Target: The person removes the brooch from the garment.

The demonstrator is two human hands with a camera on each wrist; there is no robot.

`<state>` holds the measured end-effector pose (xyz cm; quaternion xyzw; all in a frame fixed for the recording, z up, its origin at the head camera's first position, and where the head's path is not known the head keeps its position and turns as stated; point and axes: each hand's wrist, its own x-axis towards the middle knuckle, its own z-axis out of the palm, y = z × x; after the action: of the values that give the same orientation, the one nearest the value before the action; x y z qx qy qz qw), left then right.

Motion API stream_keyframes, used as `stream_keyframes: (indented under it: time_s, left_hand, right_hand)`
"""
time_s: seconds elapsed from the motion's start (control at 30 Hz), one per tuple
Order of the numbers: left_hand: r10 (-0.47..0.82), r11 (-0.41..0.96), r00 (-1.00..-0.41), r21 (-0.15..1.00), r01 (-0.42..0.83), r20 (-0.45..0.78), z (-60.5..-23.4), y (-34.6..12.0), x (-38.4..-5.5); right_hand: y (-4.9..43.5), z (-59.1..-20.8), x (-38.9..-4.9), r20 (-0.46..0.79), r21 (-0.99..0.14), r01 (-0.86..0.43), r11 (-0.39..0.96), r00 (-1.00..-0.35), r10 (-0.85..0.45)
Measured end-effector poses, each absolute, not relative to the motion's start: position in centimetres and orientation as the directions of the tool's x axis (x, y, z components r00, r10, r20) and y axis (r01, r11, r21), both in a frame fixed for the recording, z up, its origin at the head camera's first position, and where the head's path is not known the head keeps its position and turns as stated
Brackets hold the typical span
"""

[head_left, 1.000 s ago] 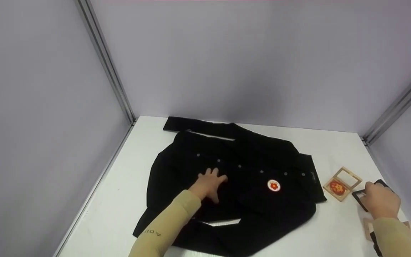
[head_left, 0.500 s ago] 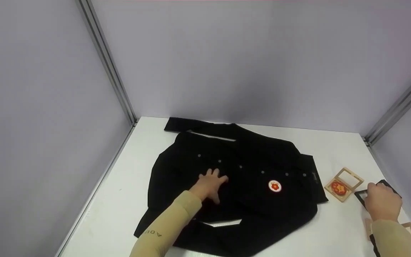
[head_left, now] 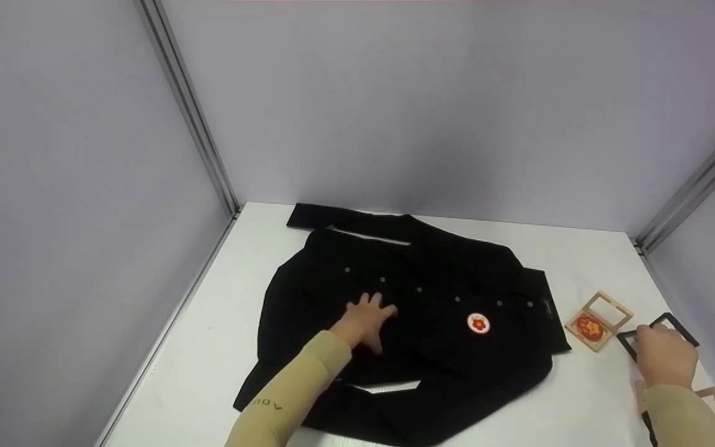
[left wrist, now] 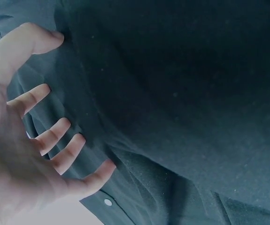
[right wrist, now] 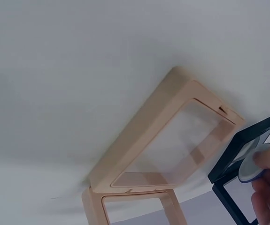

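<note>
A black shirt point(head_left: 444, 347) with a row of pale buttons lies flat on the white table. My left hand point(head_left: 364, 321) rests on its middle, and the left wrist view shows spread fingers point(left wrist: 69, 152) against the cloth. A round white patch point(head_left: 478, 323) with a red flower is on the shirt, right of that hand. At the right, my right hand point(head_left: 668, 357) pinches a pale round patch point(right wrist: 252, 165) with a blue edge, at a black hinged frame case point(right wrist: 228, 161) that stands open. Whether the patch touches the case cannot be told.
A tan frame case point(head_left: 619, 320), open, holds a red and yellow round patch point(head_left: 588, 327). Nearer, another open case point(right wrist: 125, 161) of pale pink lies partly under my right forearm. Grey panels point(head_left: 444, 112) wall the table at back and sides.
My right hand has shifted slightly at the black case, and more of the case's far rim shows. My left hand keeps its place on the shirt.
</note>
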<state>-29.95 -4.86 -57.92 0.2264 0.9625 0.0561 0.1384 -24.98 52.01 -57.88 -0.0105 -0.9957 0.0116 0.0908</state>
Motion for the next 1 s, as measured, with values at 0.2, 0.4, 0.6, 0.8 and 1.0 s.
stream_keyframes:
  time_s: [0.2, 0.4, 0.6, 0.8, 1.0]
  left_hand:
    - [0.460, 0.887, -0.855, 0.161, 0.433, -0.238, -57.9, -4.9, -30.0]
    - [0.450, 0.893, -0.856, 0.156, 0.422, -0.256, -57.8, -4.8, -30.1]
    - [0.440, 0.898, -0.859, 0.152, 0.413, -0.263, -57.8, -4.6, -30.1]
    - [0.443, 0.896, -0.861, 0.146, 0.419, -0.248, -58.1, -4.6, -30.2]
    - [0.441, 0.897, -0.861, 0.137, 0.420, -0.254, -58.3, -4.5, -30.3]
  right_hand:
    - [52.2, -58.2, -24.6, 0.173, -0.081, 0.033, 0.996, -0.984, 0.047]
    - [52.4, -58.8, -24.4, 0.212, -0.068, 0.001, 0.998, -0.977, 0.016]
    - [52.4, -59.0, -24.2, 0.206, -0.078, 0.000, 0.997, -0.978, 0.016]
    - [52.6, -58.7, -24.3, 0.155, -0.068, -0.011, 0.998, -0.988, 0.000]
    - [52.6, -58.9, -24.3, 0.141, -0.069, -0.023, 0.997, -0.990, -0.013]
